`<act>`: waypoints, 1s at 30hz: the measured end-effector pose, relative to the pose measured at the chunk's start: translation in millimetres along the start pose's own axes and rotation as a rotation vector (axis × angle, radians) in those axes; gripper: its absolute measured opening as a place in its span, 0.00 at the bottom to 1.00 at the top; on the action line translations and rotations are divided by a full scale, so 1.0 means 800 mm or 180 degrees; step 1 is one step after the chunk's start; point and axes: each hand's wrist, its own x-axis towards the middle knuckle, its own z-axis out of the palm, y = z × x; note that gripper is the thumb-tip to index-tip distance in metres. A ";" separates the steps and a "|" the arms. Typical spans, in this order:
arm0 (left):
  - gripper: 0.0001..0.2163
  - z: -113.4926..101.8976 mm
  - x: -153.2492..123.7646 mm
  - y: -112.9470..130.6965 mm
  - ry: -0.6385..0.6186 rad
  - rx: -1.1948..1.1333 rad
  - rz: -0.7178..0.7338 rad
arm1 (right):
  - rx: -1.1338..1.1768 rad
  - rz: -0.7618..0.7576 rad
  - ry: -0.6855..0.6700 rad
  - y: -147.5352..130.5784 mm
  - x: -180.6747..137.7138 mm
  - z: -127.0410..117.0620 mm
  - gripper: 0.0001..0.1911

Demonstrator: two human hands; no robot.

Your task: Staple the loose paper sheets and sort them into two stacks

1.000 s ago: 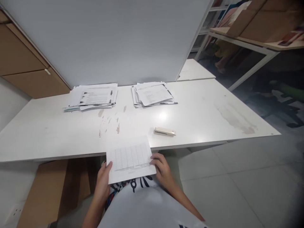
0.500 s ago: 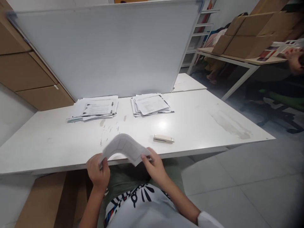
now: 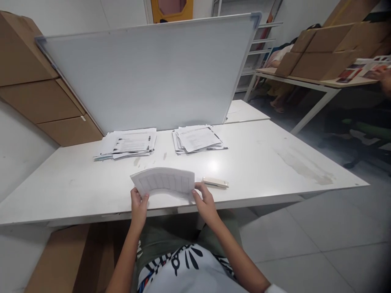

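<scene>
A curved sheet of paper [image 3: 165, 181] with a printed table on it is held up over the table's front edge; whether it is one sheet or more I cannot tell. My left hand [image 3: 139, 203] pinches its lower left corner, thumb toward me. At the right edge of the paper, my right hand [image 3: 206, 201] is closed on it between thumb and fingers. A cream stapler [image 3: 215, 182] lies on the table just beyond my right hand, untouched.
Two paper stacks, a left one [image 3: 131, 143] and a right one [image 3: 198, 139], lie before a leaning whiteboard [image 3: 159, 73]. Cardboard boxes [image 3: 42, 99] stand at the left. Another table [image 3: 326, 83] with boxes is at the right, where a person's hand [image 3: 384, 77] shows.
Both hands have moved forward and the paper has gone from a strongly bent arch to a flatter, more upright curve. My view has tilted slightly up.
</scene>
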 end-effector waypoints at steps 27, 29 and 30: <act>0.36 0.031 0.041 0.034 -0.0903 0.1219 -0.0333 | 0.1597 0.1622 0.0438 0.026 0.002 -0.047 0.25; 0.36 0.047 0.043 0.043 -0.1068 0.1265 -0.0396 | 0.1591 0.1653 0.0593 0.023 -0.002 -0.055 0.24; 0.36 0.054 0.043 0.047 -0.1149 0.1247 -0.0434 | 0.1575 0.1654 0.0673 0.022 -0.004 -0.060 0.24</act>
